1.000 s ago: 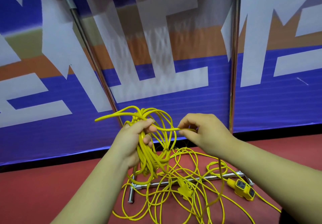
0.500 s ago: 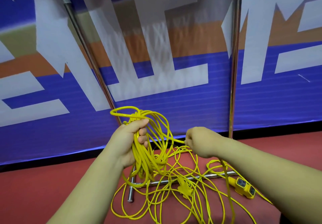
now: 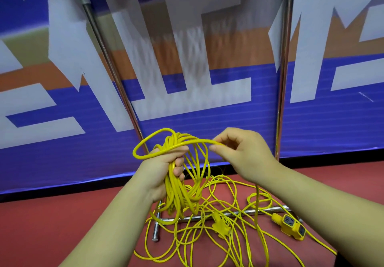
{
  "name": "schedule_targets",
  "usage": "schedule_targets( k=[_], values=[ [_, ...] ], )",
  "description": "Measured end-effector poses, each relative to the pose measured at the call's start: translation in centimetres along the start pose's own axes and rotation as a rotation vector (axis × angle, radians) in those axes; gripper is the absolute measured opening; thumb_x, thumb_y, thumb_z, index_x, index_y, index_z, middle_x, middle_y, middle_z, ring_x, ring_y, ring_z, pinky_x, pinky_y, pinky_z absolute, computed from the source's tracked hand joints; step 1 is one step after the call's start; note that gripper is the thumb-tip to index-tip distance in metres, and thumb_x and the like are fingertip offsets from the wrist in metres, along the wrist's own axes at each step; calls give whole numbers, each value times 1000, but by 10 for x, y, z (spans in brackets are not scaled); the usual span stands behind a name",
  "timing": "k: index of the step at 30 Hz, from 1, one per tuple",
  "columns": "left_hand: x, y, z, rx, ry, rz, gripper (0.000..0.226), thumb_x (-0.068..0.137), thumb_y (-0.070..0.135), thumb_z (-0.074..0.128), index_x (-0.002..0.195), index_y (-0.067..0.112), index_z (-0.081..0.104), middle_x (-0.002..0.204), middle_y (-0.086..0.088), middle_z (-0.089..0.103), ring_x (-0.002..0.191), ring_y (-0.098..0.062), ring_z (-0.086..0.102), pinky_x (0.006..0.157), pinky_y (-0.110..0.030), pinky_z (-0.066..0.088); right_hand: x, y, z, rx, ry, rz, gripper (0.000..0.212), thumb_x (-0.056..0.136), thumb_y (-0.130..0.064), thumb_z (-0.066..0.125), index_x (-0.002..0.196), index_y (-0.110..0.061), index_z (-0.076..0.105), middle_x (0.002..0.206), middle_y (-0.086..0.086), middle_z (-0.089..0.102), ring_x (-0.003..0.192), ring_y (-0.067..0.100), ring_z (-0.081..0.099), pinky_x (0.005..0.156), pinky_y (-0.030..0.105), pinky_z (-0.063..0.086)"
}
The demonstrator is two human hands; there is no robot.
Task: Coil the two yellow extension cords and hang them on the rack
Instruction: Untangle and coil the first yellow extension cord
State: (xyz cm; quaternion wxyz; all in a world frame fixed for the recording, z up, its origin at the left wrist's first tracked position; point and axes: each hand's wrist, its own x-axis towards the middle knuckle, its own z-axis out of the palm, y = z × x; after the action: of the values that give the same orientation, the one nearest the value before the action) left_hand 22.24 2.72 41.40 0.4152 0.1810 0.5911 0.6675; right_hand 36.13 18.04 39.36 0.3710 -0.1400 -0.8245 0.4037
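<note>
Head view: I see the left hand [image 3: 162,169] gripping a bundle of coiled yellow cord [image 3: 176,192], its loops hanging below the fist. The right hand [image 3: 243,156] pinches one strand between thumb and forefinger, just right of the bundle. More loose cord [image 3: 207,235] lies tangled on the red floor [image 3: 62,225], across the rack [image 3: 155,230] base bar. A yellow socket block [image 3: 291,226] lies at right.

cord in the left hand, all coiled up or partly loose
Partly loose: the left hand grips a bundle of loops, the right hand pinches a strand joining it, and tangled cord lies on the floor.
</note>
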Motion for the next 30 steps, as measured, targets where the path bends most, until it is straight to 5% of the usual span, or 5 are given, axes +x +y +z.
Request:
schedule_targets(
  k=[4, 8, 11, 22, 30],
  values=[
    [-5, -3, 4, 104, -47, 7, 31, 90, 13, 65, 61, 16, 55, 50, 0, 39, 34, -9, 38, 41, -22, 40, 21, 14, -14, -32, 235, 300, 30, 95, -34, 60, 70, -21, 69, 55, -15, 65, 62, 13, 65, 60, 25, 46],
    [-11, 0, 6, 93, -113, 31, 32, 86, 17, 64, 59, 14, 48, 45, 1, 36, 34, -10, 36, 41, -23, 40, 16, 55, -15, -551, -419, 613, 26, 100, -26, 48, 119, -17, 63, 112, 2, 73, 110, 26, 65, 86, 29, 51],
    [-12, 4, 4, -5, -109, 95, 24, 82, 18, 65, 61, 17, 52, 50, 2, 37, 34, -7, 36, 40, -23, 42, 7, 61, -4, -542, -607, 615, 16, 98, -27, 53, 98, -18, 66, 108, 10, 73, 96, 27, 67, 69, 27, 49],
    [-5, 16, -12, -394, -79, 174, 10, 85, 27, 57, 79, 19, 55, 51, 9, 39, 38, -3, 40, 42, -18, 45, 7, 71, -3, -393, -99, 406, 6, 93, -20, 59, 91, -17, 64, 88, 1, 68, 88, 24, 60, 71, 31, 45],
    [-6, 21, -21, -476, -100, 237, 14, 79, 30, 68, 74, 18, 64, 59, 11, 50, 47, -2, 51, 50, -20, 51, -10, 61, 17, -615, -770, 271, 18, 96, -33, 57, 81, -26, 63, 73, -6, 65, 75, 16, 62, 74, 31, 54]
  ],
)
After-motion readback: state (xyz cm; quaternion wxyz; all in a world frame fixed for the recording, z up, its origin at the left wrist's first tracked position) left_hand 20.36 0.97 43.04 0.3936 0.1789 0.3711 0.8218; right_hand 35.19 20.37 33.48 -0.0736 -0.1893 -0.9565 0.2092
